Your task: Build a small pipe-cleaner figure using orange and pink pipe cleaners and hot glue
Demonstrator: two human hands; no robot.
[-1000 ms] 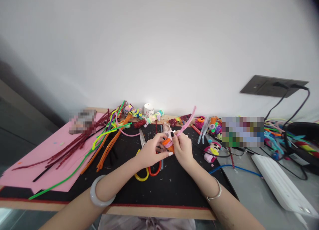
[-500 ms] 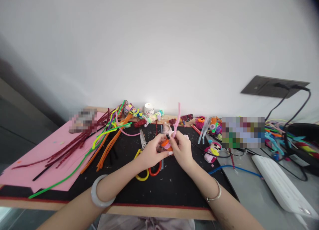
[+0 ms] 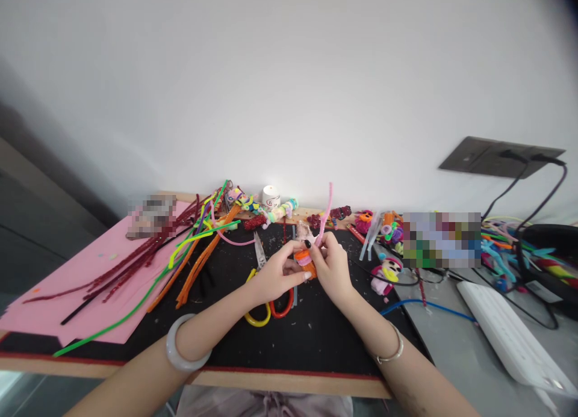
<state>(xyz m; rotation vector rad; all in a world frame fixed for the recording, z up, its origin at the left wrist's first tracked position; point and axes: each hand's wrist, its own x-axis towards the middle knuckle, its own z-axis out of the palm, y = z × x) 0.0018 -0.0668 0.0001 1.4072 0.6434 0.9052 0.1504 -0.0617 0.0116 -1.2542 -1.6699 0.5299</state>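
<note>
My left hand [image 3: 275, 275] and my right hand [image 3: 332, 269] meet over the black work mat [image 3: 316, 339]. Between them sits a small orange and pink craft piece [image 3: 303, 259], held by my left fingers. My right thumb and fingers pinch a pink pipe cleaner [image 3: 326, 209] whose free end stands almost upright above the piece. Scissors with yellow and red handles [image 3: 266, 308] lie on the mat just under my left hand.
Loose pipe cleaners in orange, green and dark red [image 3: 189, 254] spread over a pink sheet [image 3: 85, 278] at the left. Small finished figures [image 3: 383, 272] and craft bits crowd the right. A white power strip [image 3: 506, 336], cables and a wall socket [image 3: 501, 155] are far right.
The pink pipe cleaner's free end swung from leaning right to nearly upright. Both hands stayed together on the craft piece, shifting only slightly.
</note>
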